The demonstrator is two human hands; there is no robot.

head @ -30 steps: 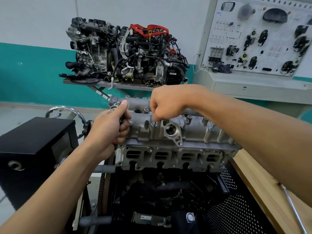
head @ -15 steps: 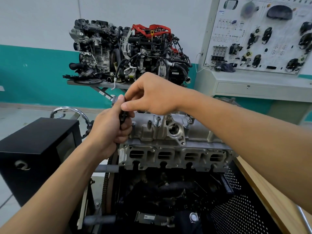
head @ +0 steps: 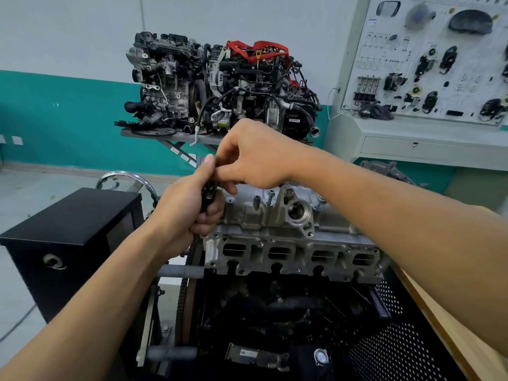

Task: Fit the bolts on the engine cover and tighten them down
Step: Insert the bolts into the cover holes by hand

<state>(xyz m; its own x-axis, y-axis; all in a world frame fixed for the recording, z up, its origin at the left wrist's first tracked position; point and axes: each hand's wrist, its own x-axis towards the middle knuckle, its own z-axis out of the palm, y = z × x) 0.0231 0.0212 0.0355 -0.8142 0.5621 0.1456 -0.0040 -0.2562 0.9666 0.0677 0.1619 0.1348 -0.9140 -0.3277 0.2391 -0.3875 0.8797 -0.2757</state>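
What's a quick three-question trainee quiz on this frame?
1. True or false: the left hand is empty.
2. The right hand pinches at: A) the dark bolts gripped in the left hand, B) a wrench, C) a hammer.
3. Fill in: one bolt stands upright, untouched, in the ____.
Key: 1 false; 2 A; 3 engine cover.

- Engine cover [head: 277, 215]: silver-grey metal.
- Cabinet [head: 68, 215]: black.
- Wall band [head: 55, 119]: teal under white.
- Hoses [head: 255, 49]: red.
- Mesh panel [head: 398, 347]: black, dotted holes.
- Desk [head: 450, 334]: tan wood.
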